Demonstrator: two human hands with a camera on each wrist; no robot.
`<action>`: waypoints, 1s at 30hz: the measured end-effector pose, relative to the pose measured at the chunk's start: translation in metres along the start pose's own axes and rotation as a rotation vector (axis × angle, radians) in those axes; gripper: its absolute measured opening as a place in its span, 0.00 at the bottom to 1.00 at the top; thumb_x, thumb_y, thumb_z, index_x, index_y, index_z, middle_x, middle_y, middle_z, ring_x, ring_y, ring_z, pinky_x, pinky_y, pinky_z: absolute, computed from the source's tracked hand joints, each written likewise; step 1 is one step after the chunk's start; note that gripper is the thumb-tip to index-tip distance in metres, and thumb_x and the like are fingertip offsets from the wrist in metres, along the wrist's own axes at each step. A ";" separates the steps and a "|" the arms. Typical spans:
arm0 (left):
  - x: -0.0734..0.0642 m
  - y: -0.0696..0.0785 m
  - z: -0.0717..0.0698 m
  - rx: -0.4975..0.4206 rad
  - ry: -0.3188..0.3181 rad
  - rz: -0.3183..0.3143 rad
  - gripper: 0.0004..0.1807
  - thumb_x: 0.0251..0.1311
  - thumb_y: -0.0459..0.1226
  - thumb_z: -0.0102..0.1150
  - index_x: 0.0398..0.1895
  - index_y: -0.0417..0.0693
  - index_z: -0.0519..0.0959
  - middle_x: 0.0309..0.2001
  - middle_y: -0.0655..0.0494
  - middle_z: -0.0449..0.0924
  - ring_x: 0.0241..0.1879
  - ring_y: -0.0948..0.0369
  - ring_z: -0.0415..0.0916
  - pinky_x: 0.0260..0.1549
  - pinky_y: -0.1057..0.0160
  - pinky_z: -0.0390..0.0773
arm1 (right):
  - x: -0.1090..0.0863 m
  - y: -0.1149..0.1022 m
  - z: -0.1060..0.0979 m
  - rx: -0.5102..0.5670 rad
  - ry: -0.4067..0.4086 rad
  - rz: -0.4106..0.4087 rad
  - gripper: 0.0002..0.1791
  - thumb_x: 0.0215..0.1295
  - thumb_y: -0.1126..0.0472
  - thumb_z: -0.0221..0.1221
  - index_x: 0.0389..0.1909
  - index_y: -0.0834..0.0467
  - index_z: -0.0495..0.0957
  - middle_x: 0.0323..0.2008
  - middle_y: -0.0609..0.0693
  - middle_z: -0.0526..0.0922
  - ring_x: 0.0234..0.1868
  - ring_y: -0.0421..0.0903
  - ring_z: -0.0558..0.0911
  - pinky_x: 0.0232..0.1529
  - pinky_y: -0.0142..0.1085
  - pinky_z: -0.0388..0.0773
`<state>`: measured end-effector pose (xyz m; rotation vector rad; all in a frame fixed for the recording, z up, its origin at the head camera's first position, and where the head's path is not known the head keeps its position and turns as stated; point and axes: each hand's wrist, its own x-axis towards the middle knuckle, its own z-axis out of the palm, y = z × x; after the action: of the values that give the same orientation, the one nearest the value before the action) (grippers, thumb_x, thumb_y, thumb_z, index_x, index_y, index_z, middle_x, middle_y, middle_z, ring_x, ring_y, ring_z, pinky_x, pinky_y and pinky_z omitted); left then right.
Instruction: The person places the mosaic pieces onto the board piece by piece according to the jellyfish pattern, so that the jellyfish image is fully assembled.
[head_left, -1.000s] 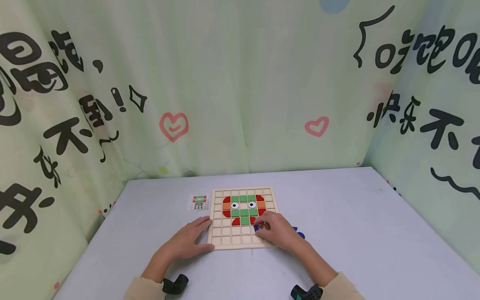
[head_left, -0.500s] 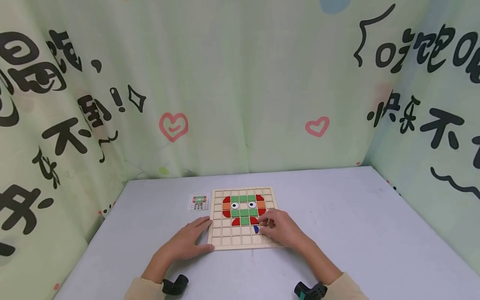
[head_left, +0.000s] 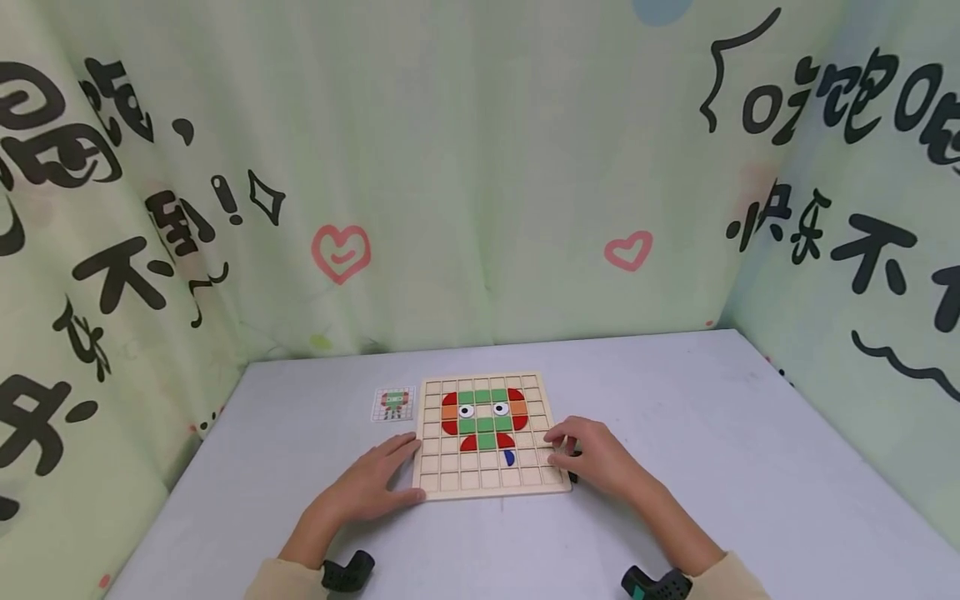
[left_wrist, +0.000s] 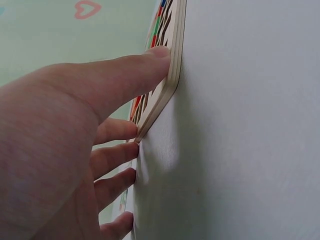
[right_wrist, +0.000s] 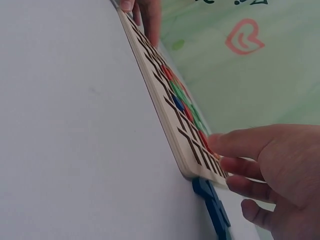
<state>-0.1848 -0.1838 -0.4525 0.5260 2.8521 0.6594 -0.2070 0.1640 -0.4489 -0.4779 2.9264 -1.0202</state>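
Note:
A wooden grid board [head_left: 450, 482] lies on the table, with red, green and orange tiles [head_left: 486, 425] and two eye tiles in its upper middle. Below the red piece at lower right sits a blue half-round piece [head_left: 509, 457]. My left hand [head_left: 378, 477] rests at the board's left edge, its thumb on the near corner and the fingers extended along the side. At the right edge is my right hand [head_left: 596, 454], thumb and fingers apart with nothing between them. Several blue pieces [right_wrist: 212, 207] lie beside the board under the right hand, mostly hidden in the head view.
A small printed card [head_left: 393, 404] with a figure in the same colours lies left of the board. White cloth covers the table [head_left: 660, 392]. Pale green curtains [head_left: 480, 167] with dark lettering stand behind and at both sides.
My right hand has let go of the blue half-round piece, which stays on the grid, and has moved right to the board's edge. The left hand stays in place.

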 end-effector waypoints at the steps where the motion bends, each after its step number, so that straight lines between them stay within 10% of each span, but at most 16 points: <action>1: 0.000 0.000 0.000 -0.002 -0.002 0.003 0.43 0.54 0.55 0.66 0.71 0.48 0.64 0.73 0.51 0.60 0.72 0.47 0.58 0.67 0.42 0.63 | -0.002 0.002 -0.002 -0.011 0.002 0.007 0.11 0.54 0.61 0.69 0.40 0.53 0.84 0.32 0.41 0.79 0.33 0.39 0.73 0.30 0.27 0.71; 30: 0.001 0.002 0.001 0.002 0.004 0.003 0.43 0.54 0.54 0.66 0.71 0.47 0.64 0.73 0.50 0.60 0.72 0.47 0.58 0.67 0.42 0.63 | -0.043 0.042 -0.042 -0.011 -0.115 -0.104 0.14 0.53 0.65 0.68 0.41 0.57 0.82 0.34 0.43 0.80 0.30 0.35 0.73 0.31 0.26 0.71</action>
<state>-0.1855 -0.1817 -0.4524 0.5295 2.8562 0.6589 -0.1826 0.2335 -0.4453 -0.6727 2.8339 -0.9523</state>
